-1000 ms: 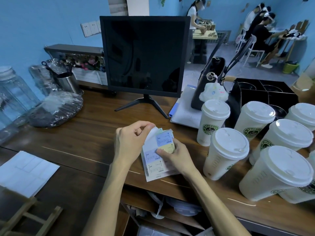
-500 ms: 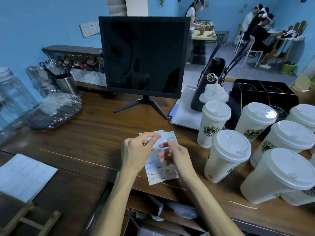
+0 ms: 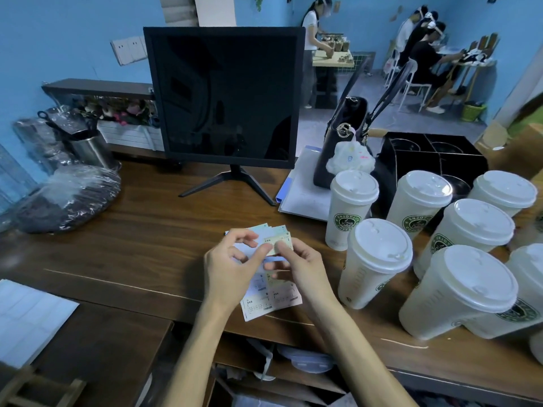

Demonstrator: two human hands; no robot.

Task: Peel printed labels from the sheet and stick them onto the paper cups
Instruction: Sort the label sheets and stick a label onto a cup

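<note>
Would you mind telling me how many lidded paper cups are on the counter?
7 at least, right of the hands: two rear, one far right, two middle, two front. More may sit beyond the frame edge.

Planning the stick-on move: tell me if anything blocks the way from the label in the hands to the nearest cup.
Nothing visible does. Both hands pinch the label, and only bare counter lies between it and the nearest cup.

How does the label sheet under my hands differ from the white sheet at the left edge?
The label sheet carries printed, tinted labels; the white sheet looks blank. The label sheet lies on the upper counter, partly under both hands; the white sheet lies untouched on the lower surface. Both lie flat and are divided into rectangles.
</note>
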